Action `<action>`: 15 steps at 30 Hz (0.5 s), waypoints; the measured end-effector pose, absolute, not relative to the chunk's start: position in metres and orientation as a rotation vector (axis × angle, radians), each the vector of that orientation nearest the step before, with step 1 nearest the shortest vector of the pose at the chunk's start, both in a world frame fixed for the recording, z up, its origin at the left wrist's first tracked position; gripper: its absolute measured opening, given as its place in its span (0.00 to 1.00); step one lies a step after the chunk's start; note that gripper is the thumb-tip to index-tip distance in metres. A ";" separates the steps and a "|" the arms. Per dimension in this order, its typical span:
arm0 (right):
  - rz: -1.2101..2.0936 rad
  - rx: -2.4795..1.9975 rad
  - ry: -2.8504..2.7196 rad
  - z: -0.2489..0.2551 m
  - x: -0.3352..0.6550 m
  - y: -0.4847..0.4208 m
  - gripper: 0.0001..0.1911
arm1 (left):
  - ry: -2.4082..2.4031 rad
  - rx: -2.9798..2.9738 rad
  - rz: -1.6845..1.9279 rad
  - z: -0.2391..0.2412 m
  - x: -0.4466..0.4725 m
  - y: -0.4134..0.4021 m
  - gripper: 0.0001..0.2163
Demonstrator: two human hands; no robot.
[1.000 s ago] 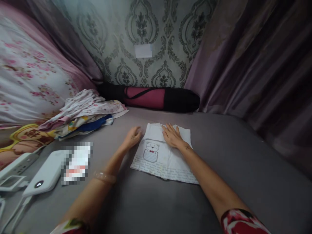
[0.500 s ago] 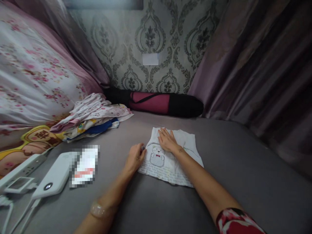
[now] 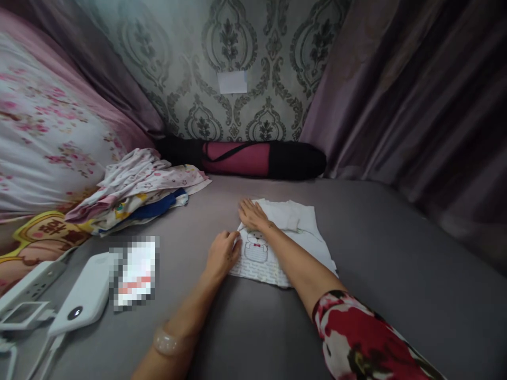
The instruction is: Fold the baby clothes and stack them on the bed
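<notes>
The right hand lies flat, fingers extended, on the far-left part of the white bear-printed cloth garment on the grey surface. The half-curled left hand meets its left edge, any pinch unclear. Light, even pressure smooths best.

The garment lies on the sheet, clothes pile left, bag behind

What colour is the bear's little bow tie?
The bow tie on the white cloth is red, seen best in the head view.
</notes>
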State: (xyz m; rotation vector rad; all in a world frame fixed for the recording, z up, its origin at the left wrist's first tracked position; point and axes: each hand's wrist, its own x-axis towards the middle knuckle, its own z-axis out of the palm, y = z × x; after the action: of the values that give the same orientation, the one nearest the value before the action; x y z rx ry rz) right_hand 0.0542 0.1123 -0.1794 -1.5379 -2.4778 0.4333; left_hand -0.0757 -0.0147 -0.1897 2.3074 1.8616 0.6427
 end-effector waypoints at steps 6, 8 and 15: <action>0.311 -1.625 -2.279 -0.166 0.104 0.096 0.30 | 1.835 2.334 0.714 -0.194 -0.077 -0.015 0.12; 0.236 -1.722 -2.242 -0.171 0.124 0.090 0.30 | 1.845 2.325 0.723 -0.195 -0.077 -0.015 0.12; 0.253 -1.821 -2.209 -0.189 0.139 0.082 0.30 | 1.838 2.317 0.695 -0.195 -0.078 -0.013 0.14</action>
State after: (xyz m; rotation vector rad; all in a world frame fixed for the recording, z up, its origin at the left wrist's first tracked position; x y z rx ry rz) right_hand 0.1385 0.0820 -0.1887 -1.8210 -2.2086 0.2532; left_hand -0.0781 -0.0126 -0.1950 2.3171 1.8385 0.6950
